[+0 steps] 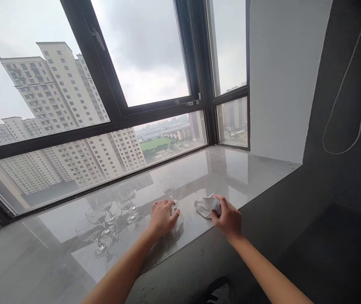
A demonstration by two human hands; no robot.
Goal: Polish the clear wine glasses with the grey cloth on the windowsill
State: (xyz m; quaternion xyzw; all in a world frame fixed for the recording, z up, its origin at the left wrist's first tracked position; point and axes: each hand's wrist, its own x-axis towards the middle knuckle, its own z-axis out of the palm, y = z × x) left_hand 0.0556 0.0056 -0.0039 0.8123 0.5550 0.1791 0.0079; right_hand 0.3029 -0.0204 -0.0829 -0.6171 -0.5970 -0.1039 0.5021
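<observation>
My left hand (pixel 163 217) is curled low over the sill, thumb apart from the fingers. A faint, clear rounded outline shows below its thumb and looks like a glass in its grip; most of it is hidden. Just beyond the fingertips stands a stemmed glass (pixel 168 185), upright. To the right, my right hand (pixel 229 217) is closed on a crumpled white cloth (pixel 207 207), close to the sill's front edge. Several more clear stemmed glasses stand grouped left of my left hand, among them a near one (pixel 88 231) and a far one (pixel 126 193).
The glossy, reflective window sill (pixel 221 166) ends in a front edge that drops to a dark wall. Dark-framed windows (pixel 117 116) rise behind, with tall buildings outside. A white wall (pixel 282 84) and a hanging bead cord (pixel 340 153) are at the right. A shoe (pixel 220 293) shows below.
</observation>
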